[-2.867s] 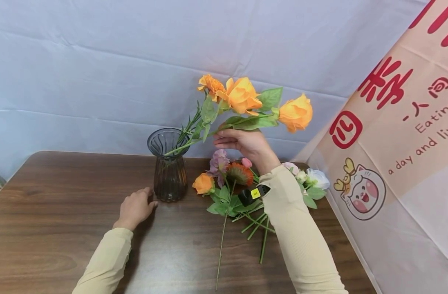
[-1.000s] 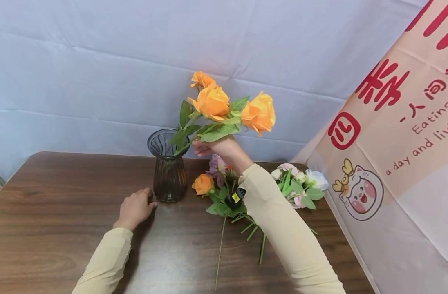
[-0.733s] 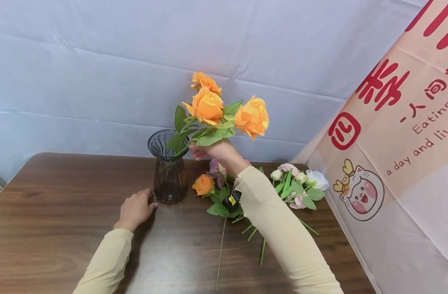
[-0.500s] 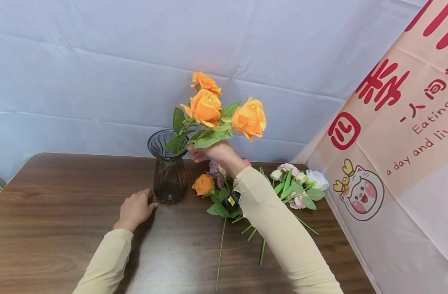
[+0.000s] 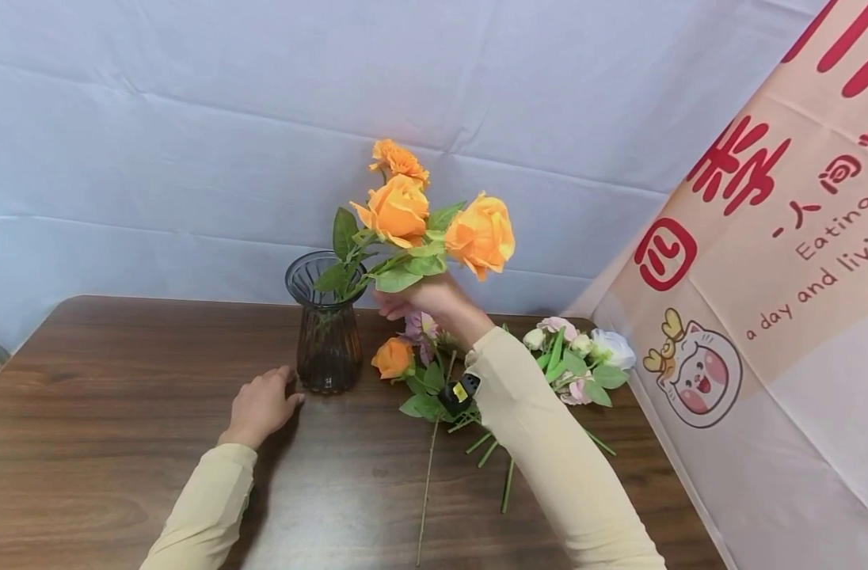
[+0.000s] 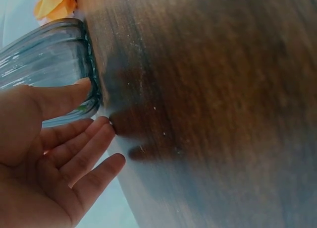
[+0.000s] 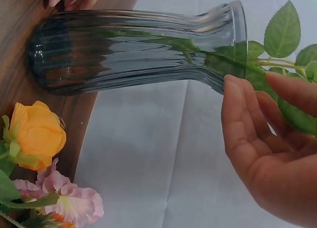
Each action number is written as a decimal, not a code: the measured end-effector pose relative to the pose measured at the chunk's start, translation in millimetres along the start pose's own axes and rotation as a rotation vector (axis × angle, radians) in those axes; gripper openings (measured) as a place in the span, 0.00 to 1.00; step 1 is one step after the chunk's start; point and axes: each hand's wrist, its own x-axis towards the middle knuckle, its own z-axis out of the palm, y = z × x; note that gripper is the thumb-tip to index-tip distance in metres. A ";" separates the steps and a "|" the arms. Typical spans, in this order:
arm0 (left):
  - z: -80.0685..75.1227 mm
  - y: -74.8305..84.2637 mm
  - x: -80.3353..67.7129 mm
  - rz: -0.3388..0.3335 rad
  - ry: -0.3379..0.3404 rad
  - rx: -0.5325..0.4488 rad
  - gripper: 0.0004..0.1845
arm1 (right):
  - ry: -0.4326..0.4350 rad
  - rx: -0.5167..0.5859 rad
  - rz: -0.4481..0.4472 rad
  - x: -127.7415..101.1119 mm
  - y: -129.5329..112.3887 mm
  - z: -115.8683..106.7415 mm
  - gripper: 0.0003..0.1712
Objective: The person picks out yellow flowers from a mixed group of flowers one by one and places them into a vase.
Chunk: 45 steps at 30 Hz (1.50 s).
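Note:
A ribbed smoky glass vase stands upright on the table. Two orange roses and a smaller ruffled orange flower lean to the right above it, green stems running down inside the glass. My right hand is just right of the rim, under the leaves. In the right wrist view, that hand has thumb and fingers apart, with green leaves close by and no stem pinched. My left hand rests on the table at the vase's base, fingers loose, thumb beside the glass.
Right of the vase lie an orange rose, a purple flower and a long thin stem. Pale pink and white flowers lie farther right, near the printed banner. A pale cloth hangs behind.
The roses have gone down and left, their stems into the vase. My right hand came leftward with them, then drew slightly right from the rim, fingers now apart. My left hand stayed.

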 end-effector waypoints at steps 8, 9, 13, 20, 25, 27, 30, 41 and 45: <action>-0.8 0.5 -0.9 0.005 -0.006 -0.001 0.21 | 0.030 0.014 -0.018 -9.3 5.7 -13.1 0.16; -0.9 0.6 -1.0 0.005 -0.006 -0.002 0.21 | 0.032 0.016 -0.015 -10.5 7.4 -15.2 0.16; -0.7 0.5 -0.7 0.005 -0.006 -0.006 0.21 | 0.040 0.003 0.010 -14.8 15.8 -23.1 0.11; -0.2 0.6 -0.9 0.002 -0.007 -0.005 0.21 | 0.056 -0.021 0.096 -23.3 34.4 -35.4 0.10; -0.3 0.7 -0.9 -0.001 -0.005 -0.005 0.20 | 0.065 0.010 0.144 -29.1 51.5 -42.9 0.11; -0.3 0.9 -1.0 -0.002 -0.006 -0.005 0.20 | 0.069 0.029 0.156 -31.0 59.0 -44.6 0.11; 0.0 0.9 -1.0 -0.003 -0.007 -0.004 0.20 | 0.073 0.044 0.177 -34.0 70.0 -45.7 0.11; 2.8 -1.6 -0.4 0.003 0.009 -0.005 0.21 | 0.078 0.049 0.287 -44.2 114.8 -46.4 0.08; 2.4 -1.2 -0.9 0.003 0.012 -0.008 0.21 | 0.109 0.020 0.340 -45.3 132.5 -45.8 0.11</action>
